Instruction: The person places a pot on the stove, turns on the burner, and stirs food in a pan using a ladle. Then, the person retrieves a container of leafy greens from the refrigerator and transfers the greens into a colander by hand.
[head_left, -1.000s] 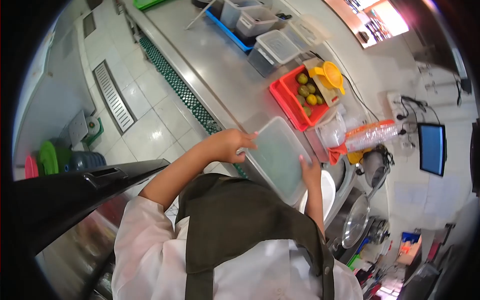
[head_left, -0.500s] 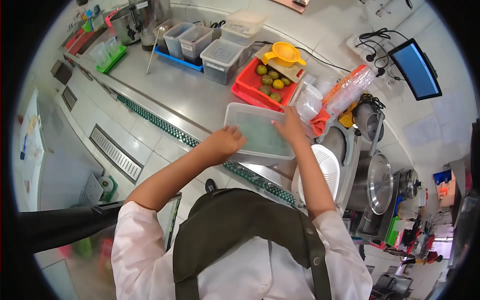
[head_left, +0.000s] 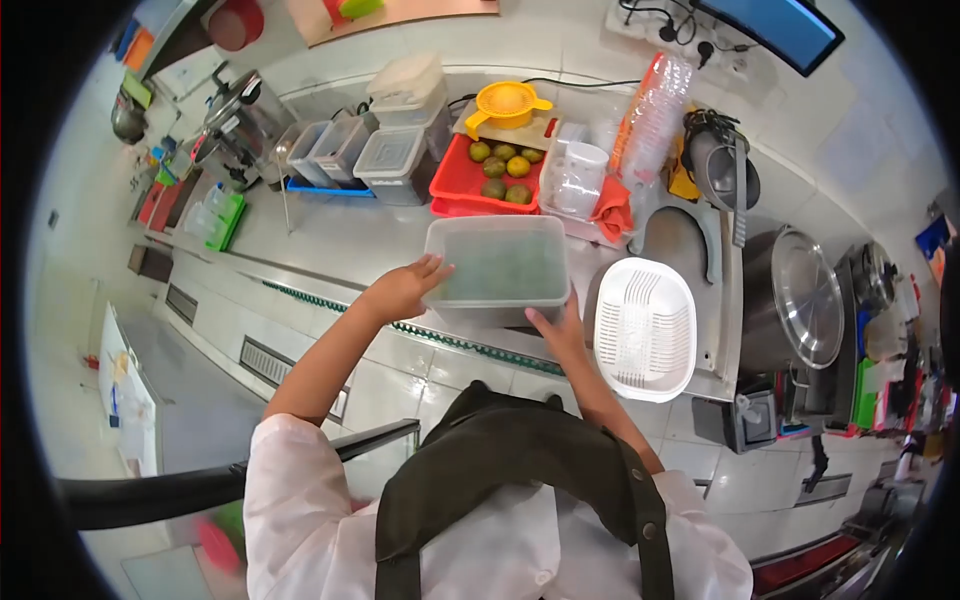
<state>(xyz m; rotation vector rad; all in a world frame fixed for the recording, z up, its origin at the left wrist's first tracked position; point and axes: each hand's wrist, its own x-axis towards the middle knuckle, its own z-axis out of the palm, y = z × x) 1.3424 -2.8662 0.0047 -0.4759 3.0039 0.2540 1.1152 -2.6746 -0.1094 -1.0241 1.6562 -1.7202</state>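
A translucent rectangular plastic container (head_left: 497, 262) is in front of me at the edge of the steel counter, its inside a cloudy pale green. I cannot make out whether a lid covers it. My left hand (head_left: 400, 290) grips its left end, fingertips over the upper edge. At the near right corner, my right hand (head_left: 560, 325) holds its side, thumb on the front wall and the other fingers partly hidden. Just beyond the container, a red basket (head_left: 450, 172) holds several green and yellow citrus fruits (head_left: 493, 167). A white slotted drainer basket (head_left: 646, 330) stands to the right of my right hand.
A yellow citrus juicer (head_left: 507, 103) rests on a board behind the fruit. Lidded storage boxes (head_left: 392, 160) stand at the back left. Wrapped plastic cups (head_left: 650, 125) lean near the wall. A large steel pot (head_left: 795, 300) stands at the right, and a black bar (head_left: 160, 500) crosses low left.
My right hand has moved from the container's far right edge to its near right corner. The left hand still holds the left end. The view has turned, showing more of the drainer basket.
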